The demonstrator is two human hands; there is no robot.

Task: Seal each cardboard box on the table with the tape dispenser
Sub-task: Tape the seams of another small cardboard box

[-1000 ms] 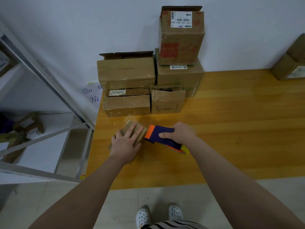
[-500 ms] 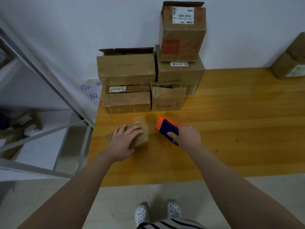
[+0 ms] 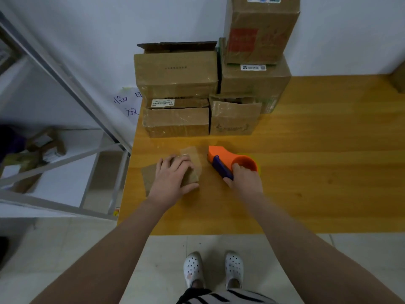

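Note:
A small flat cardboard box (image 3: 149, 179) lies near the left edge of the wooden table (image 3: 306, 172). My left hand (image 3: 173, 178) rests on top of it, fingers curved over its far edge and thumb at its right side. A strip of clear tape (image 3: 194, 155) runs over the box's right end. Just right of the box, my right hand (image 3: 244, 179) grips the orange and blue tape dispenser (image 3: 228, 160), which stands apart from the box with its orange nose pointing left and away.
Several cardboard boxes (image 3: 177, 73) are stacked against the white wall at the table's back left, the tallest one (image 3: 260, 29) on top at right. A metal shelf frame (image 3: 65, 88) stands left of the table. Another box (image 3: 398, 80) sits at the far right edge.
The dispenser has come off the box and moved right, its orange side turned up. My left hand has stayed on the box, which has shifted slightly.

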